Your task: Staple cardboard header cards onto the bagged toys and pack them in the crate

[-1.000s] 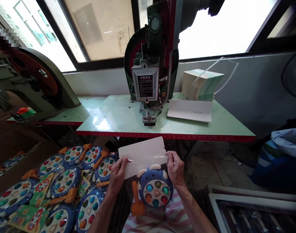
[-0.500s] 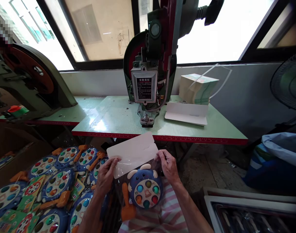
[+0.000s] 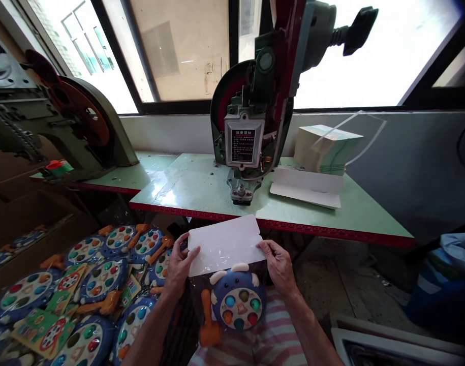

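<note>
Between my hands is a folded white header card (image 3: 224,244), lying across the top of a clear plastic bag. My left hand (image 3: 181,262) pinches the card's left end, thumb on its face. My right hand (image 3: 277,264) grips the right end with the bag's upper corner. In the bag hang a round blue animal-shaped toy (image 3: 238,300) with coloured domes and an orange toy hammer (image 3: 209,320), over my lap. Just beyond the card stands a green stapling machine (image 3: 243,147), its lower head (image 3: 241,193) near the table edge.
A stack of cards (image 3: 327,150) and one folded white card (image 3: 306,188) sit on the green table (image 3: 194,173), right of the machine. Several bagged toys (image 3: 102,279) are heaped at lower left. Another machine (image 3: 83,117) stands left; a blue bag (image 3: 438,284) is at right.
The card has come closer to level and squarer over the bag's top. My left hand has shifted up along its left end. The whole view has swung a little left.
</note>
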`<state>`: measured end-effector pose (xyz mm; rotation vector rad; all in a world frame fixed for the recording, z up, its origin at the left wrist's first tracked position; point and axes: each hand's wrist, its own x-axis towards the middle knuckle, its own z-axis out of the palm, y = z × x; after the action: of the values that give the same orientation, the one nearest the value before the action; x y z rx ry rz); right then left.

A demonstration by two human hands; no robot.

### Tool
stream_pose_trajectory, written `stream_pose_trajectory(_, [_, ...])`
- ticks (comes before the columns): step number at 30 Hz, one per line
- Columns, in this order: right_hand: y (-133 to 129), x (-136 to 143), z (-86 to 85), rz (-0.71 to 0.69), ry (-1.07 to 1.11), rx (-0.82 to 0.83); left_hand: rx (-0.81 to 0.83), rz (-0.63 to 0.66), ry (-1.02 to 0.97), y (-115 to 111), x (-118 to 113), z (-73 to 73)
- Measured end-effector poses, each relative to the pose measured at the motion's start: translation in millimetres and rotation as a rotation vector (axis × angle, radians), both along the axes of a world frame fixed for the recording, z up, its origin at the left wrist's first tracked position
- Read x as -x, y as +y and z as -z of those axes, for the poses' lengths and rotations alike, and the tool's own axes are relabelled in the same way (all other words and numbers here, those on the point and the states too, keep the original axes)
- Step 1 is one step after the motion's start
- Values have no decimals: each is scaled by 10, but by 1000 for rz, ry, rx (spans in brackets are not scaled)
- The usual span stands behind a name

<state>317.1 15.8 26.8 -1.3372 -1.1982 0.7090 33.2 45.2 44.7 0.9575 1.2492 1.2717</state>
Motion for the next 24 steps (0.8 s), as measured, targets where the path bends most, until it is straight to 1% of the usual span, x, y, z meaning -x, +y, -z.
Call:
stream_pose_trajectory(2, [-7, 0, 7, 15, 1, 15, 37, -31, -49, -9, -28, 59])
stream_pose_trajectory(4, [-5, -6, 18, 28, 2, 30, 31, -29, -84, -18, -27, 76])
stream_pose_trajectory(8, [-1, -16, 55, 66, 1, 50, 0, 13, -115, -70, -5, 55])
stream_pose_trajectory(14, [-24, -15, 74, 74, -7, 80, 22, 96, -121, -258, -60, 72])
stream_pose_trajectory(17, [-36, -12, 58, 75, -8, 82, 11, 69, -96, -290, -89, 85])
stream_pose_trajectory(21, [-43, -9, 49, 80, -1, 78, -26, 3, -53, -233, -89, 126])
stream_pose_trajectory(24, [-46, -14, 46, 71, 6, 75, -41, -41, -75, -198, -88, 155])
